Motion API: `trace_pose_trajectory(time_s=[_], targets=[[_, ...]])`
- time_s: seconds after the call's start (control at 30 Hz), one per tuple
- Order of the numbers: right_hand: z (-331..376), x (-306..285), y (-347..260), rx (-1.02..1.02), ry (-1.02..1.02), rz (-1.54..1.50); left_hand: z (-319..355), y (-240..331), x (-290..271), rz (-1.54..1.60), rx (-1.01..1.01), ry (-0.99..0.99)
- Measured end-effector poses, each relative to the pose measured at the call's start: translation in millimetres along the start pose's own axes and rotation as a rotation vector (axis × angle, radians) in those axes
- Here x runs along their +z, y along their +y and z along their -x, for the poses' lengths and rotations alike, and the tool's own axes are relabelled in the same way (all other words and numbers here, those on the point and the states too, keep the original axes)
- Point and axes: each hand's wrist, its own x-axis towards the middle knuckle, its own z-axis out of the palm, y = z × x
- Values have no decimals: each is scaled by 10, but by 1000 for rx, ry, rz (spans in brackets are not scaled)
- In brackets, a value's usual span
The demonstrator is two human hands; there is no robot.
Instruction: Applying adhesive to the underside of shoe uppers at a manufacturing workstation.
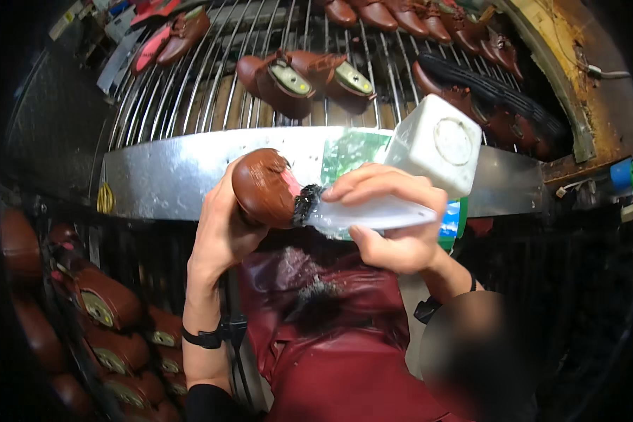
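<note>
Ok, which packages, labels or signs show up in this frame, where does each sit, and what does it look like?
White plastic container: squarish, round cap mark on its face, beside the right hand, over the metal ledge.
Green and white printed label: on the container's side, behind the fingers.
Pale oval tags: inside the brown shoes on the wire rack.
No screens or signs visible.
</note>
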Motion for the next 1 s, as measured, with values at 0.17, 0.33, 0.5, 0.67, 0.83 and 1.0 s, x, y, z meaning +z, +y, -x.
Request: trace_pose_trajectory(time_s=[0.17,0.33,0.5,0.67,0.83,1.0], targets=[[727,21,446,514,243,176,115,-745,218,606,-222,216],[1217,-109,105,378,779,192,555,-709,247,675,-136,399],[1404,-72,307,534,847,330,1163,-689,606,969,-313,464],[1336,-4,324,672,1056,-76,1426,-505,750,878,-478,393],[1079,-168,104,741,935,-638,1452,-328,758,796,-412,281],[894,33,17,655,686,-538,1438,-251,728,865,-432,198]])
